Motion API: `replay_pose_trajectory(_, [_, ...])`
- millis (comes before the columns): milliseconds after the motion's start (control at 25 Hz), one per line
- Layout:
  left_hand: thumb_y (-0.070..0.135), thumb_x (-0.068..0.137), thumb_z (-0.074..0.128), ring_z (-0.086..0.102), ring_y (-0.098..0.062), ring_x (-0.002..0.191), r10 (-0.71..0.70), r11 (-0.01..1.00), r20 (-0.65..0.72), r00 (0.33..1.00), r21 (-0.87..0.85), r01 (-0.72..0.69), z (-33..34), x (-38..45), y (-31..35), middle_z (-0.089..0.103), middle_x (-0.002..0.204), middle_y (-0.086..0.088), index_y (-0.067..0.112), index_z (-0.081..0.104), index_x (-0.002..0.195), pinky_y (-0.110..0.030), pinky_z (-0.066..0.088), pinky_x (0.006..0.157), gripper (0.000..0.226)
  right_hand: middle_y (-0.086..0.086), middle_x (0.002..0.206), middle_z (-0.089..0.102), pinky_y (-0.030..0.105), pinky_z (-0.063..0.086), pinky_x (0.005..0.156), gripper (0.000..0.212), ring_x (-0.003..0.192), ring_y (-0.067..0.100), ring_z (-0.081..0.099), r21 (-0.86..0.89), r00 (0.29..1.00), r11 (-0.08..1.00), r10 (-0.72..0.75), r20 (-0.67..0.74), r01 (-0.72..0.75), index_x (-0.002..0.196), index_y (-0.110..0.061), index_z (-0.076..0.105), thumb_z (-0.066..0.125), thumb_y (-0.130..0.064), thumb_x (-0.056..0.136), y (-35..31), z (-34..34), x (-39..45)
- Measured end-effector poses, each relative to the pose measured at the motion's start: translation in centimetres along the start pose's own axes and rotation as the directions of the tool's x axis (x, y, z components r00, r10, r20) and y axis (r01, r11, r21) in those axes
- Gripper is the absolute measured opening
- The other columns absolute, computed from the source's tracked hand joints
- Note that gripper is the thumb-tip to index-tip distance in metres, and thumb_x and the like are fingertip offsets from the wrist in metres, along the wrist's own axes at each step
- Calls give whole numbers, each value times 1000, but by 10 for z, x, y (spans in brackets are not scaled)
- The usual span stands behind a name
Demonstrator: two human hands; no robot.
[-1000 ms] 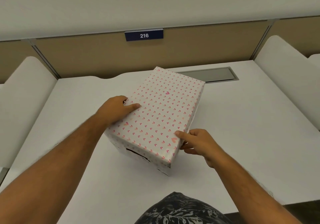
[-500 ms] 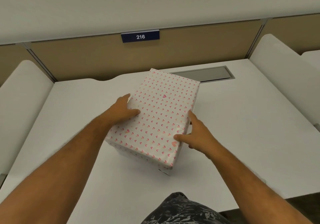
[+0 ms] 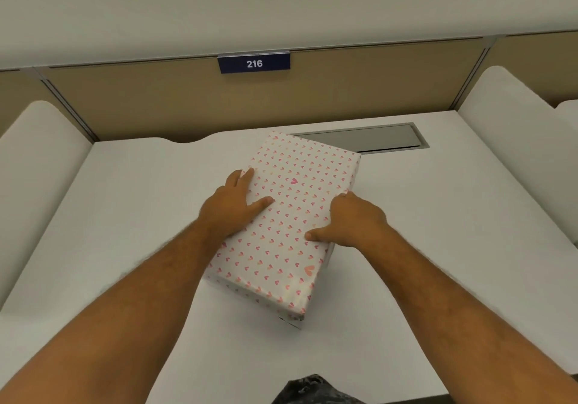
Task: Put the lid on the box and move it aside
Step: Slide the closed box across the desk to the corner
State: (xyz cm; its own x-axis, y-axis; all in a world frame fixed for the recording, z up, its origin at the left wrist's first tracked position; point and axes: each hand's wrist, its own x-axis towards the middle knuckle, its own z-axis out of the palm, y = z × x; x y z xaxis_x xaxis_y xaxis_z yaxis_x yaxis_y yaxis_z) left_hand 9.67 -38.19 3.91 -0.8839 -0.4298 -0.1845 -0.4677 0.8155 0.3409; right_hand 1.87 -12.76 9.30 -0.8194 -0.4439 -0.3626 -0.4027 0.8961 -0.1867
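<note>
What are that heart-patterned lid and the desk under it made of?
The lid looks like cardboard wrapped in slightly glossy paper: printed pink hearts, crisp folded edges and a soft sheen near the front corner. The desk appears to be a matte white laminate board, smooth and even, though its core is hidden.

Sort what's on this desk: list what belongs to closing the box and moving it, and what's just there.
Part of the job:
- lid, heart-patterned, sitting on the box
- box, only a corner showing under the lid
- left hand, flat on the lid's left edge
- right hand, on the lid's right edge

Just there:
- desk
- grey cable hatch
- number plate reading 216
- side dividers
</note>
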Motion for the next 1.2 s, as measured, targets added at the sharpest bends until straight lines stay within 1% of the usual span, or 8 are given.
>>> replay_pose_trajectory(160, [100, 76, 31, 40, -28, 154, -31, 999, -4, 1000, -36, 31, -1, -4, 3, 13, 178, 11, 46, 7, 166, -55, 44, 115, 108, -2, 118, 72, 39, 62, 91, 73, 103, 18, 71, -84, 998, 995, -55, 6, 55, 111, -27, 53, 74, -86, 71, 2, -4, 2])
replay_pose_trajectory(320, [97, 76, 41, 39, -25, 155, -63, 993, -3, 998, -104, 62, -4, -4, 4, 19, 177, 12, 45, 14, 166, -52, 41, 118, 107, 2, 131, 68, 39, 61, 89, 86, 108, 20, 71, -76, 996, 994, -84, -31, 81, 121, -25, 54, 69, -91, 69, 10, 5, 7])
replay_pose_trajectory(440, [91, 76, 57, 44, -26, 151, -121, 975, -27, 992, -191, 113, -3, -7, 6, 29, 174, 11, 44, 23, 164, -50, 42, 117, 106, 9, 180, 18, 51, 57, 105, 128, 144, 31, 57, 42, 999, 998, -46, 5, 45, 170, -15, 12, 62, -89, 78, 19, 30, 2])
replay_pose_trajectory(560, [81, 78, 69, 52, -29, 144, -173, 940, -31, 984, -305, 156, -8, -4, 1, 41, 168, 5, 39, 32, 161, -46, 46, 111, 100, -3, 182, -21, 58, 47, 119, 126, 161, 31, 36, 288, 998, 955, -64, -19, 67, 168, -22, -25, 55, -81, 90, 24, 56, -5])
replay_pose_trajectory(760, [74, 85, 67, 55, -30, 139, -130, 907, 129, 983, -386, 170, -19, 3, -13, 40, 168, 1, 38, 25, 162, -36, 46, 95, 96, -5, 180, 19, 51, 50, 119, 100, 158, 25, 41, 730, 986, 669, -26, -165, 140, 170, -30, -5, 64, -52, 101, 6, 77, -18])
replay_pose_trajectory(920, [79, 86, 60, 51, -32, 145, -76, 916, 223, 972, -369, 156, -21, 8, -20, 30, 174, 1, 39, 11, 166, -41, 48, 103, 102, -10, 164, 49, 44, 58, 106, 78, 143, 22, 58, 879, 983, 465, 86, -160, 103, 165, -41, 17, 64, -47, 103, -6, 91, -24])
replay_pose_trajectory(1040, [77, 87, 61, 45, -30, 150, -46, 907, 183, 982, -404, 117, -25, 8, -32, 27, 175, 2, 37, 12, 167, -45, 44, 113, 102, -33, 143, 57, 33, 62, 88, 79, 133, 9, 61, 957, 991, 289, 115, -73, 37, 161, -54, 24, 70, -53, 97, -18, 87, -21])
replay_pose_trajectory(1200, [72, 88, 66, 52, -27, 143, -91, 858, 0, 996, -508, 79, -46, -4, -76, 39, 168, 4, 38, 20, 164, -40, 47, 103, 95, -53, 127, 56, 15, 59, 65, 87, 123, -3, 61, 945, 994, 317, 50, -95, 74, 158, -62, 24, 74, -58, 87, -65, 77, 0])
